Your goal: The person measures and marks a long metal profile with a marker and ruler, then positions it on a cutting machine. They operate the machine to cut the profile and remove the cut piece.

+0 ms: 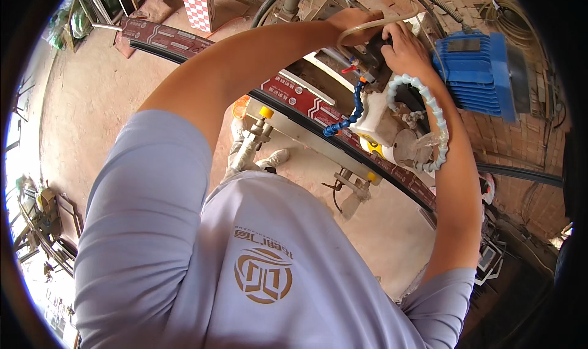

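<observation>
Both my arms reach forward to the machine (373, 58) at the top of the head view. My left hand (358, 26) is at the machine's upper part, with its fingers curled in and partly hidden behind a clear tube (373, 23). Just right of it, my right hand (405, 48) bends its fingers over a dark part of the machine; what they grip is mostly covered. Below the hands, a long profile (288, 92) in dark red printed film runs across the machine. A blue segmented hose (352, 116) and a pale segmented hose (442, 125) hang close by.
A finned blue motor (468, 64) is right of my right hand. Clamps with yellow caps (266, 112) line the near side of the machine. A white bottle (373, 125) stands beside the hoses. Far left are a red-and-white checkered box (197, 6) and stacked frames (52, 220).
</observation>
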A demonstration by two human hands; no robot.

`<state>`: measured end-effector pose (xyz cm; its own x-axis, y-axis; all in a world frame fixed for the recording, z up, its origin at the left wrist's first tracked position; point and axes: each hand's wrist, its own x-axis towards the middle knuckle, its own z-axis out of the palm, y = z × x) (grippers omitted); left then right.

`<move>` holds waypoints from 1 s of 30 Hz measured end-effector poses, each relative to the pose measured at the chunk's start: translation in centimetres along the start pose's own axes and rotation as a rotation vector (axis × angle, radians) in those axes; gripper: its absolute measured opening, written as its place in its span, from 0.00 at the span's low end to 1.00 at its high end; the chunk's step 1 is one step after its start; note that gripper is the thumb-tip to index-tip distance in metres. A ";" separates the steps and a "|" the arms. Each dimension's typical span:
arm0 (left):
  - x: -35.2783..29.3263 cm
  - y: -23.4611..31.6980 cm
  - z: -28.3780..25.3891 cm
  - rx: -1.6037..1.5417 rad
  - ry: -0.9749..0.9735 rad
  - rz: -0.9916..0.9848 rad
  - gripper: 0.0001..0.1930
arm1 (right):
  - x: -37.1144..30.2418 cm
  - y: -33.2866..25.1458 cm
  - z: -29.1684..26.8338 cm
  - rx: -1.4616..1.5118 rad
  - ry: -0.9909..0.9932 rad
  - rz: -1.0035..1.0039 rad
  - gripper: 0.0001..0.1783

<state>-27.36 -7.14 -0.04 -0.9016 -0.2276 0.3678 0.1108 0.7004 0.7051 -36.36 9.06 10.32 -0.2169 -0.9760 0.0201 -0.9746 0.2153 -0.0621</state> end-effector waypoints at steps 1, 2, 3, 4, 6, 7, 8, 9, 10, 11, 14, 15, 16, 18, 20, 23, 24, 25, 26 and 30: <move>0.1 -0.1 -0.3 -0.067 -0.035 -0.058 0.16 | 0.0 0.1 0.2 -0.005 -0.002 -0.001 0.16; 0.2 -0.3 -0.6 -0.134 -0.071 -0.117 0.18 | -0.1 0.2 0.3 -0.001 0.016 -0.026 0.16; 0.1 -0.4 -1.1 -0.204 -0.124 -0.203 0.20 | 0.0 0.4 0.5 -0.082 0.006 -0.029 0.17; 0.1 -0.4 -1.7 -0.238 -0.075 -0.227 0.22 | 0.0 0.5 0.6 -0.091 0.008 -0.032 0.17; -0.3 -0.2 -3.3 -0.310 -0.006 -0.328 0.26 | 0.2 0.6 0.6 -0.075 0.077 -0.098 0.17; -1.3 0.1 -4.5 -0.523 -0.058 -0.395 0.27 | 0.5 0.5 0.4 -0.145 0.067 -0.081 0.22; -2.4 0.4 -6.2 -0.689 -0.129 -0.379 0.32 | 0.4 0.3 0.1 0.094 0.051 -0.022 0.24; -3.5 0.9 -8.1 -0.855 -0.202 -0.361 0.38 | 0.4 0.1 -0.5 0.315 -0.023 0.099 0.26; -4.6 1.8 -9.6 -1.020 -0.277 -0.344 0.44 | 0.0 -0.1 -1.5 0.524 -0.117 0.214 0.25; -5.9 3.1 -10.4 -1.072 -0.140 -0.391 0.38 | -0.3 -0.4 -2.7 0.760 -0.175 0.186 0.24; -12.4 5.8 -12.5 -0.926 0.148 -0.314 0.27 | -3.0 -2.2 -6.0 1.203 -0.051 0.049 0.28; -14.8 6.1 -12.9 -0.890 0.233 -0.367 0.25 | -4.1 -2.9 -6.9 1.354 -0.028 0.007 0.29; -17.4 6.0 -13.0 -0.870 0.307 -0.284 0.23 | -5.6 -3.5 -7.9 1.505 -0.003 -0.035 0.30; -23.8 4.6 -12.2 -0.762 0.471 -0.447 0.22 | -10.6 -4.4 -10.5 1.580 0.173 0.044 0.33; -30.7 1.5 -9.8 -0.573 0.540 -0.555 0.22 | -15.9 -5.9 -11.8 1.995 0.437 -0.068 0.36; -41.6 -4.0 -4.5 -0.515 0.466 -1.079 0.17 | -23.0 -7.9 -12.6 2.018 0.640 -0.226 0.31; -45.1 -5.4 -2.4 -0.524 0.412 -1.333 0.15 | -24.8 -8.5 -12.5 1.960 0.690 -0.078 0.26; -47.9 -6.7 -0.3 -0.677 0.371 -1.470 0.14 | -26.3 -9.0 -12.4 1.941 0.673 -0.034 0.21; -50.2 -8.0 1.3 -0.748 0.307 -1.713 0.12 | -27.7 -9.6 -12.2 1.901 0.732 0.136 0.18; -54.3 -10.0 8.0 -0.833 -0.186 -1.602 0.13 | -31.4 -11.2 -11.9 1.786 0.772 0.495 0.14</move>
<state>17.13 3.62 -31.95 -0.3577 -0.1554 -0.9208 -0.7110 -0.5940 0.3764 -19.32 37.65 22.24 -0.8464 -0.5325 0.0063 0.2033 -0.3339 -0.9204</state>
